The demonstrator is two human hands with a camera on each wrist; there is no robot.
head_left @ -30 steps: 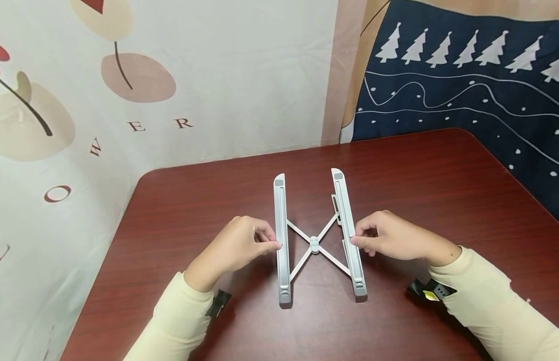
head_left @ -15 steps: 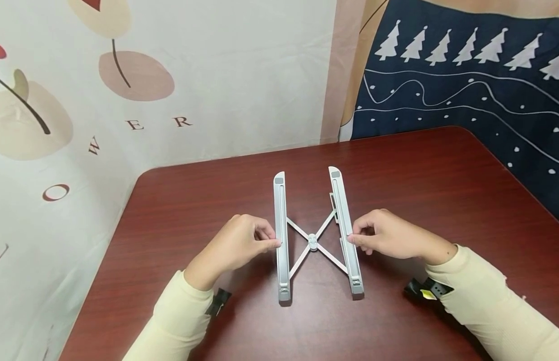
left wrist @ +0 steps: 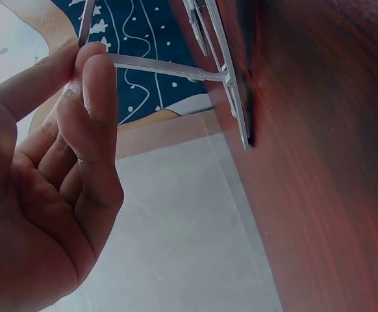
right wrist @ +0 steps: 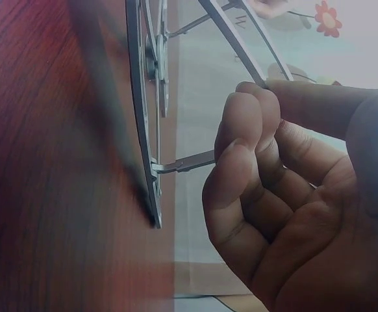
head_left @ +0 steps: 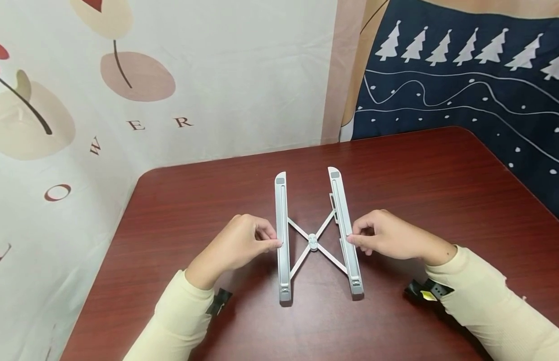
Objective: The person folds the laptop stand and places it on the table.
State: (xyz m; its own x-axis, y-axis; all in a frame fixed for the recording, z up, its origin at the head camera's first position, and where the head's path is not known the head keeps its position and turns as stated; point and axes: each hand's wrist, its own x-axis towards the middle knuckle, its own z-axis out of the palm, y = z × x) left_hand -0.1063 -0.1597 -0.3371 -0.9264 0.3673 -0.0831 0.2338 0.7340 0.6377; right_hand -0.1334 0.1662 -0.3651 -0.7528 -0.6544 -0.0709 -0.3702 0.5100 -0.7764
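A silver folding laptop stand (head_left: 313, 242) stands in the middle of the table, its two long side bars spread and joined by crossed arms at a round hub. My left hand (head_left: 238, 245) pinches the left bar (head_left: 283, 210) near its middle between thumb and fingers. On the opposite side, my right hand (head_left: 387, 235) grips the right bar (head_left: 342, 205) the same way. The left wrist view shows a lower rail (left wrist: 234, 97) close to the tabletop, joined to a slanting strut (left wrist: 163, 67). Another strut (right wrist: 189, 162) runs behind my fingertips in the right wrist view.
The reddish-brown wooden table (head_left: 207, 190) has rounded far corners. A pale printed cloth (head_left: 243, 80) hangs behind it, and a dark blue cloth with white trees (head_left: 441, 95) hangs at the right. Black straps (head_left: 218, 302) sit at both sleeve cuffs.
The right bar has shifted slightly left with my right hand, so the two bars stand a little closer together. Both hands keep their hold on the laptop stand.
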